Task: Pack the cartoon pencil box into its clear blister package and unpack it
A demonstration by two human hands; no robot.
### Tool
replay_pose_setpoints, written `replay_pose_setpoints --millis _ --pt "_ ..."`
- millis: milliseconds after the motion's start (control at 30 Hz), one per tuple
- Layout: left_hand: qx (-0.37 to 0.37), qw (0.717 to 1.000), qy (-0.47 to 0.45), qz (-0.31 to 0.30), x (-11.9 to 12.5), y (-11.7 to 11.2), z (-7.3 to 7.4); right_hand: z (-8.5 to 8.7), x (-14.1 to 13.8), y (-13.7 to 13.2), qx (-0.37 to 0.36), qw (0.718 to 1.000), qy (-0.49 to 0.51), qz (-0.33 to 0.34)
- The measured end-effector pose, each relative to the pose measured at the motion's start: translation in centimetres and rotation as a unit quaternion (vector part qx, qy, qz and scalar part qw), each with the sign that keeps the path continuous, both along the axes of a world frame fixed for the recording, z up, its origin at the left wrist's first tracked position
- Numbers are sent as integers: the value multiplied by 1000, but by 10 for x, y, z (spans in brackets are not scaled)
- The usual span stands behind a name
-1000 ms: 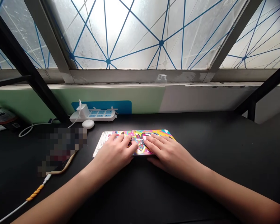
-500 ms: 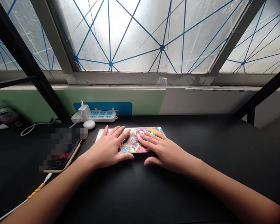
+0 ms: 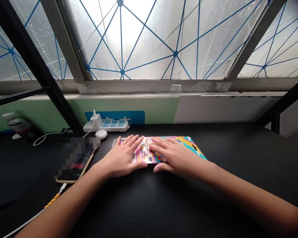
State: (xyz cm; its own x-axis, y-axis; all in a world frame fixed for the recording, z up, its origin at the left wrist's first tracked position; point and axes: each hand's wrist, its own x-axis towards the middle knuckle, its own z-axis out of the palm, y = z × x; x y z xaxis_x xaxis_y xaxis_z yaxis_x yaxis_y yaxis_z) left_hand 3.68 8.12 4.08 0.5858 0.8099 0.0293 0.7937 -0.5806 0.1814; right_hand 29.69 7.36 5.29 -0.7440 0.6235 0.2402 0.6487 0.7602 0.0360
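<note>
A flat, brightly printed box (image 3: pixel 146 150) lies on the black desk, its cover patterned in pink, yellow and teal with the letters "OX" partly showing. My left hand (image 3: pixel 125 157) rests over its left part, fingers stretched out and the thumb along the front edge. At the box's far left corner a pale, frame-like strip (image 3: pixel 115 142) shows beside those fingers. Flat on the printed cover lies my right hand (image 3: pixel 173 155), with fingers extended and thumb apart. Both hands hide much of the box. Neither hand is wrapped around anything.
Left of the box lie a phone (image 3: pixel 85 167) on a charging cable (image 3: pixel 53 200) and a white rounded object (image 3: pixel 101 134). A white power strip (image 3: pixel 115 125) stands against the wall. A bottle (image 3: pixel 20 125) is at far left. Black frame bars (image 3: pixel 62 105) slant at both sides.
The printed cover now reaches much farther right, past my right hand, while the left end has hardly shifted. A pale strip is exposed at the left. The view has turned slightly left.
</note>
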Motion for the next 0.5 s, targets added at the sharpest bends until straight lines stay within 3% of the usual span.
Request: replay_pose_setpoints --millis 100,167,300,500 --pt "-19 1000 -8 11 -1 1 1 -15 -24 1 -19 999 -2 41" --pt "-29 999 -17 16 -1 1 2 -21 -22 2 -31 999 2 40" --pt "-27 999 -29 15 -1 3 2 -26 22 7 -44 998 25 24" --pt "-45 999 -20 11 -5 6 3 -43 100 12 43 998 42 21"
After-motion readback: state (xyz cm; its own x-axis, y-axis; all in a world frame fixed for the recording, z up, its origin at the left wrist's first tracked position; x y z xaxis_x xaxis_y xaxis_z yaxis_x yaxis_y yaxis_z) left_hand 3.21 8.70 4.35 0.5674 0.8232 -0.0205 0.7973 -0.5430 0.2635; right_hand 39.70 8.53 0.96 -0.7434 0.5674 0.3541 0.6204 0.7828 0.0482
